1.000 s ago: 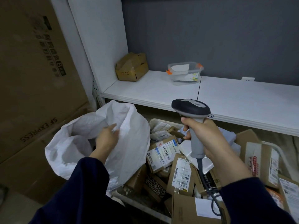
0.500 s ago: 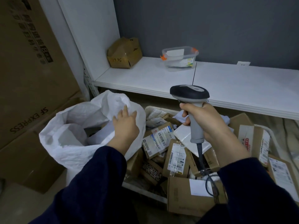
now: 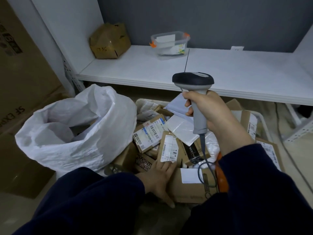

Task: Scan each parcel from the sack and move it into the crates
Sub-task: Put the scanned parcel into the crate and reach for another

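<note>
A white shelf point(image 3: 220, 73) carries a dented cardboard box point(image 3: 108, 41) at eleven o'clock and a clear plastic tub point(image 3: 170, 44) with orange clips at twelve, well apart. On the floor point(image 3: 15, 211) below, a white sack point(image 3: 76, 129) slumps at nine o'clock, just beside a parcel-filled crate point(image 3: 262, 119).

A dark grey wall point(image 3: 220, 22) is seen across the back under flat, dim light, with a small white socket plate point(image 3: 237, 48) set low on it, just above a long white shelf point(image 3: 245, 77) split by a thin seam. At the left the shelf is closed off by a white upright panel point(image 3: 67, 31), and a perforated metal post point(image 3: 67, 75) is fixed beside its corner. Big brown cartons point(image 3: 25, 73) are stood along the left on a pale beige floor point(image 3: 17, 211).
</note>
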